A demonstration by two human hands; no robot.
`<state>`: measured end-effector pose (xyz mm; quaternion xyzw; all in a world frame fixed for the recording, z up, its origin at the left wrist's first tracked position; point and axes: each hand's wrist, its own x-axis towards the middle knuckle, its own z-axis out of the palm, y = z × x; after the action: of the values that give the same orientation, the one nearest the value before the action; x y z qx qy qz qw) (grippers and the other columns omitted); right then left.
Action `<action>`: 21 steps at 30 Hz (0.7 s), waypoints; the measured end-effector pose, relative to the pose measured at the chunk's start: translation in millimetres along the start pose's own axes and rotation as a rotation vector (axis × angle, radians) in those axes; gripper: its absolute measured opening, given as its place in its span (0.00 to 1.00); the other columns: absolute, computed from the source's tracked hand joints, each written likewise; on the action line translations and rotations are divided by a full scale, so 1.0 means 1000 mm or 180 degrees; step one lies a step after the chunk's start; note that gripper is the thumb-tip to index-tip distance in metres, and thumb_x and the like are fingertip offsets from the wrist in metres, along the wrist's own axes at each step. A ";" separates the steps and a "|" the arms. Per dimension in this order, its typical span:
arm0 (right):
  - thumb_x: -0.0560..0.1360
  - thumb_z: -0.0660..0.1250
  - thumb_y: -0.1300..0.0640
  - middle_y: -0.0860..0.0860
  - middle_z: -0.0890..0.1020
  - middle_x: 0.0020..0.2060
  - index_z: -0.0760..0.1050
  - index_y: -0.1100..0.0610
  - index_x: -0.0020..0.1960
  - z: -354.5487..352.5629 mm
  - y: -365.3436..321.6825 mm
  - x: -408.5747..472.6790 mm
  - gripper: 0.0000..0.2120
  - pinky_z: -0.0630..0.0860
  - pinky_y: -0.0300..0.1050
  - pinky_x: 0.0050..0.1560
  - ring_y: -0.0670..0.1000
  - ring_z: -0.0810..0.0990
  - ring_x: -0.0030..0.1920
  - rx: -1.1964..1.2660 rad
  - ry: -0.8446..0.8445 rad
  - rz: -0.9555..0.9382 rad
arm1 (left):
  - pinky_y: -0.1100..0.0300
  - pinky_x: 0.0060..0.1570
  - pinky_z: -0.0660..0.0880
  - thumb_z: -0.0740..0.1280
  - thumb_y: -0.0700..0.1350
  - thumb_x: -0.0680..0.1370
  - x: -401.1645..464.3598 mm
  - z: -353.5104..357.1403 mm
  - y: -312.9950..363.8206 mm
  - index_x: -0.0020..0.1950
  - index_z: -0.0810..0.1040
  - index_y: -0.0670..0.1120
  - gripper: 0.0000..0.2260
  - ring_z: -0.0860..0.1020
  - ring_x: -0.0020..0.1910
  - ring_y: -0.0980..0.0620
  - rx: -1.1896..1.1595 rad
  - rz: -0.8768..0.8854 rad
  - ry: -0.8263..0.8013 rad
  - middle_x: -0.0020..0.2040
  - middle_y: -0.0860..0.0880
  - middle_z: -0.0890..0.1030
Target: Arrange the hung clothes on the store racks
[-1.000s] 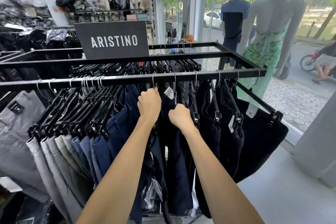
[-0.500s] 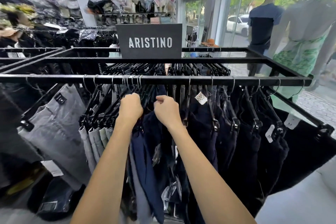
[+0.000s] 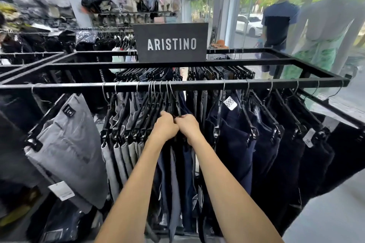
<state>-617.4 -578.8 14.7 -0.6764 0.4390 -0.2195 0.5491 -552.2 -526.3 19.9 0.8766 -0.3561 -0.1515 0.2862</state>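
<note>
The black rack rail [image 3: 197, 85] runs across the view, and everything here is placed against it. At its left end one pair of grey trousers [image 3: 67, 144] hangs tilted on a black clip hanger, with a small black label near the waist and a white tag [image 3: 61, 190] at the lower edge. Next along, under the rail, a tight bunch of grey trousers [image 3: 122, 156] hangs pressed together; at least five waist edges show, though the exact count cannot be told. Their wire hooks crowd the rail just left of its middle.

Below the rail's middle, two bare hands meet, knuckles touching. The left hand [image 3: 166, 126] is clenched on a black hanger in the bunch. The right hand [image 3: 188, 126] is clenched too, closed on the hanger of the navy trousers [image 3: 185, 173] that drop straight down between the forearms.

Right of the hands, dark navy trousers [image 3: 235, 150] hang spaced apart along the rail, about six hooks visible; one carries a white barcode tag [image 3: 230, 103] just under the rail.

Behind the rail's middle stands one dark sign [image 3: 170, 42] reading ARISTINO. Beyond the rail's right end stand two mannequins [image 3: 280, 23].
</note>
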 end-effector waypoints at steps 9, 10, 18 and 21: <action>0.77 0.62 0.64 0.60 0.78 0.61 0.71 0.64 0.64 -0.037 -0.001 0.006 0.15 0.71 0.43 0.48 0.59 0.78 0.59 -0.0302 0.0425 -0.0082 | 0.54 0.45 0.66 0.58 0.35 0.78 -0.022 0.023 0.034 0.47 0.70 0.40 0.03 0.74 0.57 0.34 -0.0483 0.0243 0.0672 0.56 0.36 0.77; 0.77 0.62 0.64 0.60 0.78 0.62 0.71 0.65 0.64 -0.043 0.000 0.008 0.16 0.70 0.42 0.48 0.59 0.78 0.60 -0.0346 0.0465 -0.0081 | 0.54 0.44 0.65 0.58 0.35 0.78 -0.023 0.025 0.039 0.46 0.70 0.40 0.03 0.74 0.56 0.34 -0.0511 0.0291 0.0684 0.55 0.36 0.77; 0.78 0.59 0.65 0.62 0.77 0.65 0.69 0.64 0.69 -0.063 0.022 0.009 0.20 0.71 0.44 0.55 0.62 0.76 0.64 -0.0672 0.0286 -0.0093 | 0.49 0.51 0.69 0.58 0.33 0.77 -0.010 0.052 0.047 0.61 0.71 0.33 0.13 0.74 0.60 0.33 -0.0337 0.0207 0.0682 0.58 0.35 0.77; 0.77 0.59 0.66 0.61 0.76 0.66 0.65 0.61 0.73 -0.066 0.026 0.010 0.24 0.71 0.43 0.56 0.61 0.75 0.65 -0.0624 0.0238 -0.0103 | 0.49 0.60 0.69 0.58 0.34 0.78 -0.010 0.057 0.048 0.75 0.61 0.36 0.24 0.72 0.65 0.35 -0.0241 0.0129 0.0646 0.65 0.36 0.75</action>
<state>-672.9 -624.3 8.0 -0.7252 0.4675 -0.2094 0.4600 -611.6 -569.3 4.8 0.8686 -0.3369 -0.0694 0.3566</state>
